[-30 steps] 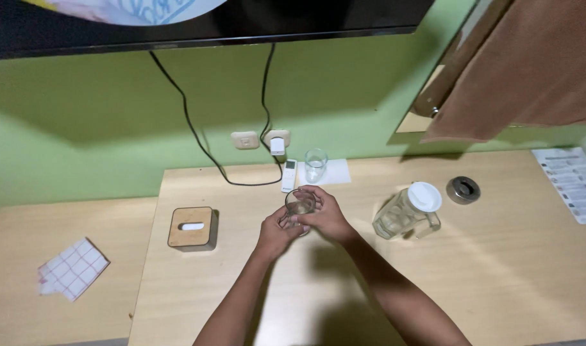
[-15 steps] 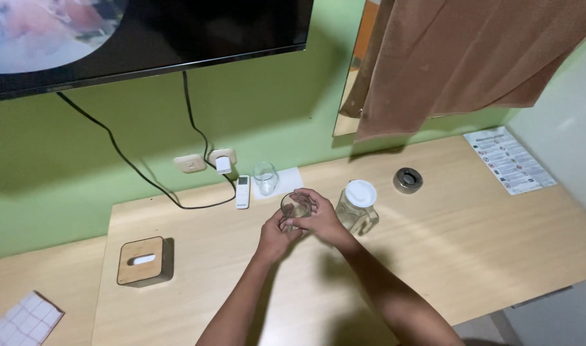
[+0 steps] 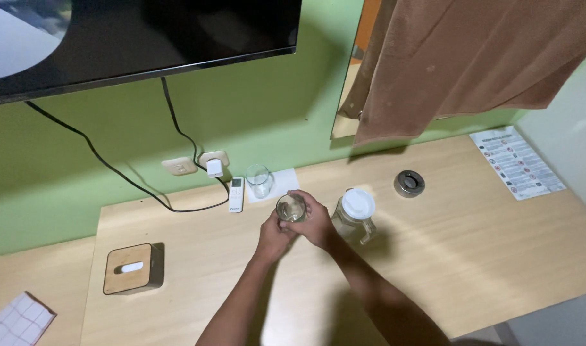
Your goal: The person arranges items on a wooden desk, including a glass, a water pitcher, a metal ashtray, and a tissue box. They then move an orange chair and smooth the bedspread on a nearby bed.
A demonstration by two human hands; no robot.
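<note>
Clear drinking glass (image 3: 291,208), upright, above wooden desk (image 3: 472,243)

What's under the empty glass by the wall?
The empty glass stands on a white paper mat, a white remote beside it. The mat under the glass's base shows only blurred through the glass.

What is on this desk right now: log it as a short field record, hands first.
left hand: clasps the drinking glass from the left
right hand: wraps the same glass from the right
jug: white lid, just right of the hands
second glass: on a white napkin, behind
remote: beside the napkin
tissue box: far left
</note>
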